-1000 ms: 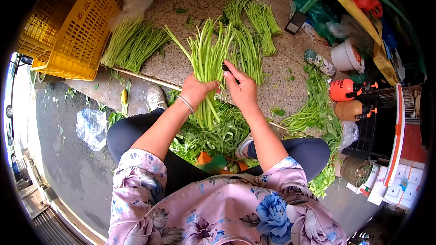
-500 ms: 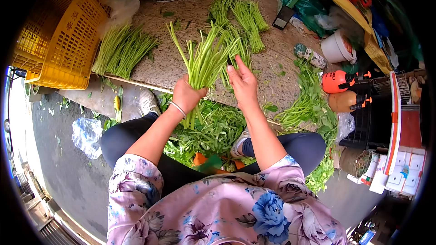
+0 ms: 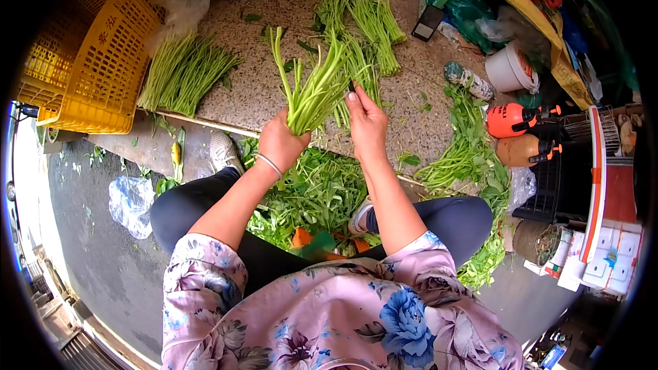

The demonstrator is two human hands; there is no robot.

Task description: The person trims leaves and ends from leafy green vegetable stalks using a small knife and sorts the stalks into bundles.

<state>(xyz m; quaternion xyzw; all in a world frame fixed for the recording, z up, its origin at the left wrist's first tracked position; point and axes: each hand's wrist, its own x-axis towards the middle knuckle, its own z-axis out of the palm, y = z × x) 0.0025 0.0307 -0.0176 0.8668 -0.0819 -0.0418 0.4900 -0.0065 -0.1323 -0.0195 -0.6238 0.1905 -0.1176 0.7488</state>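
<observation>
I count one bunch of green stalks (image 3: 312, 96) in my left grip (image 3: 282, 140) and one small dark tool (image 3: 351, 87) in my right grip (image 3: 368, 127). Four more stalk bundles lie ahead: one on the left (image 3: 185, 74), three on the right (image 3: 378, 31). I see two pump sprayers (image 3: 508, 120), one white bucket (image 3: 508, 68), two shoes (image 3: 223, 152), one bracelet (image 3: 269, 165) and at least one yellow crate (image 3: 106, 62).

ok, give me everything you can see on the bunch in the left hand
The bunch is a loose fan of slender, pale-green plant stems, seemingly fresh and mostly leafless. It's held roughly upright, tops splayed, a couple of stems leaning apart on its left side. The left hand grips it low, hiding the bottom ends. The right hand, pinching a small dark object, is close beside it; can't tell if they touch.
</observation>
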